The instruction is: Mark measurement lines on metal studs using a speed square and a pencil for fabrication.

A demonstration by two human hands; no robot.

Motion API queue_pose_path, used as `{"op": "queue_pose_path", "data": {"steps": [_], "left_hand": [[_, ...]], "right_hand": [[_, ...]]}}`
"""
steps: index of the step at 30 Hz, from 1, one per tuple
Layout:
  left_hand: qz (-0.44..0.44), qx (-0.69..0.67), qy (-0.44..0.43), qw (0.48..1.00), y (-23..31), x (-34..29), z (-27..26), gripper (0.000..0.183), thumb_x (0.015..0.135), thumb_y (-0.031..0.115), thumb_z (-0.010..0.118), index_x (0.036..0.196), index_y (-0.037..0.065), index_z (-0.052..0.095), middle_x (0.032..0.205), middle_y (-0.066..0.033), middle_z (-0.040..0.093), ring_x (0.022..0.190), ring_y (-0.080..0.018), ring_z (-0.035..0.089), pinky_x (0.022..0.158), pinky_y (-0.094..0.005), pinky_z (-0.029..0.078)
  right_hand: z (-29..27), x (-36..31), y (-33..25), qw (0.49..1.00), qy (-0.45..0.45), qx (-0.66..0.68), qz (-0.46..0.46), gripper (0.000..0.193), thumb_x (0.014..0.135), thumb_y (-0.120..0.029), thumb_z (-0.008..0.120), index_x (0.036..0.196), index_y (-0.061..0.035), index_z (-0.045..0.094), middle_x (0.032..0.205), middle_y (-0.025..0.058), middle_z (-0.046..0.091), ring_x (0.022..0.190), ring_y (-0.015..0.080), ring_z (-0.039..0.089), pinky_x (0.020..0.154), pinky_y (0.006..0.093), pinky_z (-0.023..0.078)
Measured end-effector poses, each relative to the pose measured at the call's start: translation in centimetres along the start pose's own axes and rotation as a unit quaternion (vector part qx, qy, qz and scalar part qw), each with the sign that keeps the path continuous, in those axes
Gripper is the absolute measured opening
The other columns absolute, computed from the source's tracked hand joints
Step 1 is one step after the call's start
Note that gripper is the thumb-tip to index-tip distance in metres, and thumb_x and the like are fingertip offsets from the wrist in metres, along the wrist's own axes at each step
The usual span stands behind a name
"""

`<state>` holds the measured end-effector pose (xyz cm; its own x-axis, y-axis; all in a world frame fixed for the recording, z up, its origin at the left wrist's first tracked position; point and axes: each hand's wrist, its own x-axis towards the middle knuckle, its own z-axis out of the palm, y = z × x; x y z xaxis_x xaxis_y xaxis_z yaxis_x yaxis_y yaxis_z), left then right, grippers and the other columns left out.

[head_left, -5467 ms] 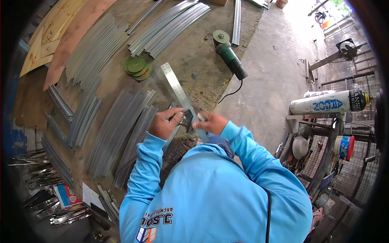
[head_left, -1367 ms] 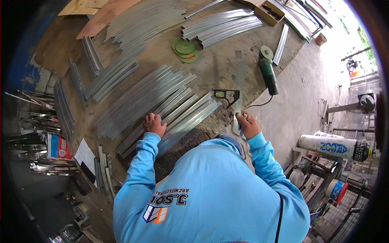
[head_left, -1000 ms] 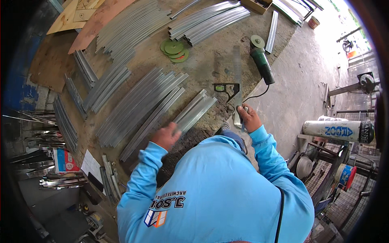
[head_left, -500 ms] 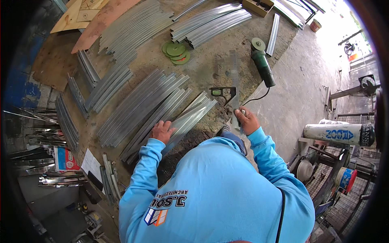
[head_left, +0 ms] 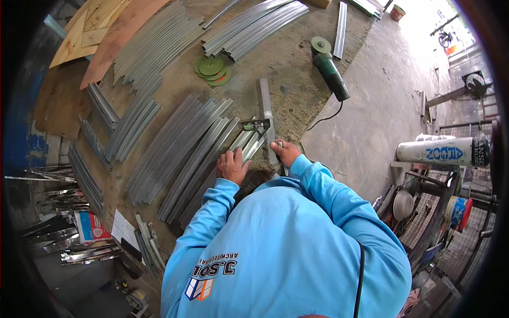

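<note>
My right hand (head_left: 285,152) is closed on the ruler blade of a combination square (head_left: 266,103), near its lower end. A small light-coloured item also shows at those fingers, too small to name. The square's dark head lies over the ends of a few metal channels (head_left: 245,139), its blade just to their right. On these channels rests my left hand (head_left: 232,166), palm down with the fingers apart. Beside it on the left lies a larger stack of grey metal channels (head_left: 172,153), partly covered by my left sleeve.
A green angle grinder (head_left: 331,77) lies at the bench's right edge, its cord hanging off. Green cutting discs (head_left: 212,66) sit left of it. More channels (head_left: 265,26) lie at the back. On the right stands a rack with a gas cylinder (head_left: 442,152); paper (head_left: 123,228) lies lower left.
My right hand has brought the combination square left, onto the ends of the channels. My left hand has shifted right along them. The whole view has moved a little.
</note>
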<state>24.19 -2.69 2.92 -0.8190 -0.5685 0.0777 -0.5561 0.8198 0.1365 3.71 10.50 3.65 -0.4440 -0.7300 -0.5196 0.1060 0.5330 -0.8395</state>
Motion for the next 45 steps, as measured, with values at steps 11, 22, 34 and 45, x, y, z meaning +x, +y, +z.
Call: {"op": "queue_pose_path", "data": {"steps": [11, 22, 34, 45], "left_hand": [[0.084, -0.075, 0.015, 0.993, 2.3, 8.5, 2.1, 0.074, 0.080, 0.026, 0.077, 0.146, 0.013, 0.045, 0.111, -0.0117, 0.056, 0.101, -0.0341, 0.054, 0.084, -0.0485, 0.044], [0.082, -0.092, -0.007, 0.992, 2.2, 8.5, 2.8, 0.071, 0.088, 0.028, 0.071, 0.151, 0.019, 0.041, 0.124, -0.0050, 0.056, 0.104, -0.0307, 0.051, 0.091, -0.0484, 0.040], [0.071, -0.065, -0.035, 0.995, 2.7, 8.6, 2.1, 0.075, 0.089, 0.025, 0.070, 0.155, 0.022, 0.034, 0.129, -0.0037, 0.053, 0.107, -0.0298, 0.050, 0.094, -0.0480, 0.039], [0.080, -0.049, -0.019, 0.995, 2.6, 8.6, 2.5, 0.079, 0.087, 0.024, 0.072, 0.155, 0.022, 0.032, 0.130, -0.0046, 0.050, 0.107, -0.0305, 0.048, 0.091, -0.0496, 0.039]], "right_hand": [[0.6, 3.4, -0.7, 0.995, 0.040, -0.089, -0.025, 0.043, 0.099, -0.045, 0.055, 0.110, -0.0046, 0.066, 0.095, 0.0204, 0.071, 0.089, 0.0370, 0.067, 0.081, 0.0438, 0.051], [-0.2, 2.0, 0.9, 0.978, 0.153, -0.141, 0.013, 0.052, 0.099, -0.050, 0.051, 0.097, -0.0014, 0.067, 0.096, 0.0264, 0.068, 0.093, 0.0458, 0.064, 0.081, 0.0489, 0.050], [-2.3, 2.7, -5.2, 0.963, 0.236, 0.006, -0.130, 0.030, 0.102, -0.035, 0.057, 0.107, -0.0065, 0.063, 0.080, 0.0212, 0.067, 0.072, 0.0393, 0.065, 0.066, 0.0451, 0.050], [-2.4, 5.0, -7.8, 0.920, 0.221, -0.241, -0.215, 0.026, 0.097, -0.032, 0.058, 0.104, -0.0070, 0.063, 0.082, 0.0247, 0.067, 0.081, 0.0459, 0.065, 0.071, 0.0540, 0.051]]}}
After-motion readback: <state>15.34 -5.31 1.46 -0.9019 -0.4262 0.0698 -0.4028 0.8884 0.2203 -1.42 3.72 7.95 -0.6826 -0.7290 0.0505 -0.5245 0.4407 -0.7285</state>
